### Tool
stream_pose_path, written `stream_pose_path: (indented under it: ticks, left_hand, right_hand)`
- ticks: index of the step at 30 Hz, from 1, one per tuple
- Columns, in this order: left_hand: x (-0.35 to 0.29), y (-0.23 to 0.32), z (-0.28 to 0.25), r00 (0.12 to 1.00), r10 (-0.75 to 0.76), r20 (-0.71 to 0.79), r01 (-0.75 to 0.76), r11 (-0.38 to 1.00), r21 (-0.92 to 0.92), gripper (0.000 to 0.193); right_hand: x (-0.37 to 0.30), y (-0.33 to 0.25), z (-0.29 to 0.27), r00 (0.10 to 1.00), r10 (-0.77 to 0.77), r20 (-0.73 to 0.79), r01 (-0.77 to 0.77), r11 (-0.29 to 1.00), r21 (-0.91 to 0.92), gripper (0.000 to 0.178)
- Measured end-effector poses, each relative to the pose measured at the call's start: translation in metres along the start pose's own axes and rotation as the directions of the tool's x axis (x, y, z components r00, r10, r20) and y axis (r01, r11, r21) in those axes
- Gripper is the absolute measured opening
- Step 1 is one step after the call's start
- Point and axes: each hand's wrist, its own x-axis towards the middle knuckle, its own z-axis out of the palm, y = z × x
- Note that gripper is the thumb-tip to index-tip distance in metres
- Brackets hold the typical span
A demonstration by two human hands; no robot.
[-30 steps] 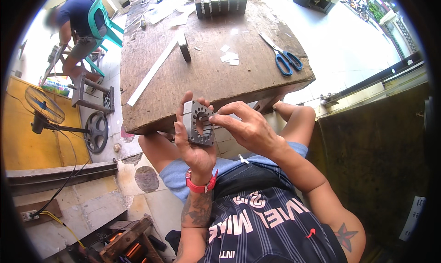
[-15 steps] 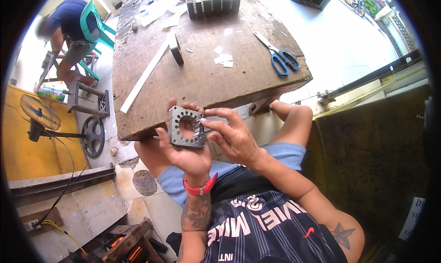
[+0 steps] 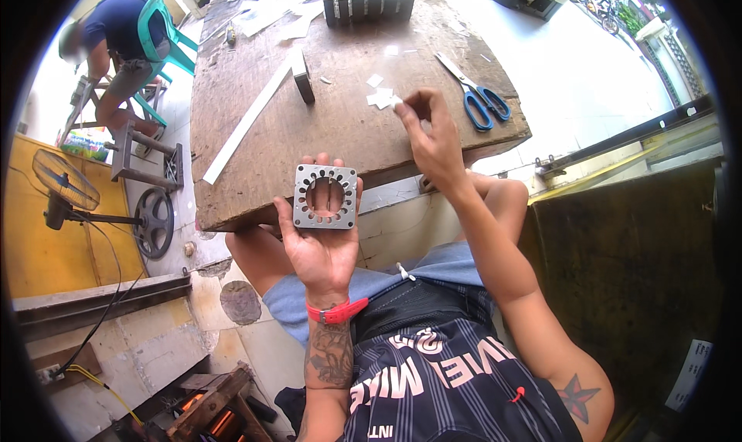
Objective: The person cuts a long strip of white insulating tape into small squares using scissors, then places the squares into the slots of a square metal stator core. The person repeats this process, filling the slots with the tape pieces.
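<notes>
My left hand lies palm up and holds a square motor stator core, grey metal with a round middle opening ringed by slots and a hole at each corner. Its fingers curl behind the core, with the thumb at the left side. Over the wooden table, my right hand pinches a small white paper piece between thumb and fingertips. Beside those fingertips lie several small white paper pieces. Blue-handled scissors rest to the right of this hand.
On the wooden table are a long white paper strip, a standing dark metal block and a row of stacked cores. A fan stands at left. A person bends beside a green chair.
My right hand has left the stator core and reached forward to the paper pieces, where it now pinches one. The core has turned flatter and squarer to view in my left hand.
</notes>
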Motion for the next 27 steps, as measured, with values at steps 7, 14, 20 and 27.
stream_pose_path:
  ticks: [7,14,20,27]
  left_hand:
    - [-0.007,-0.005,0.007,0.987,0.156,0.023,-0.158,0.974,0.159,0.057]
    - [-0.014,-0.008,0.013,0.968,0.238,0.076,-0.249,0.905,0.344,0.059]
    - [-0.016,-0.014,0.014,0.96,0.255,0.111,-0.278,0.872,0.402,0.058]
    - [-0.012,-0.011,0.011,0.952,0.254,0.17,-0.304,0.847,0.436,0.057]
  right_hand:
    - [-0.067,-0.034,0.001,0.941,-0.18,0.288,0.163,0.983,0.08,0.026]
    - [-0.067,-0.041,0.004,0.835,-0.449,0.318,0.475,0.88,-0.004,0.031]
    - [-0.062,-0.041,0.004,0.808,-0.484,0.337,0.536,0.841,-0.076,0.026]
    - [-0.059,-0.043,-0.006,0.702,-0.49,0.517,0.644,0.747,-0.167,0.033]
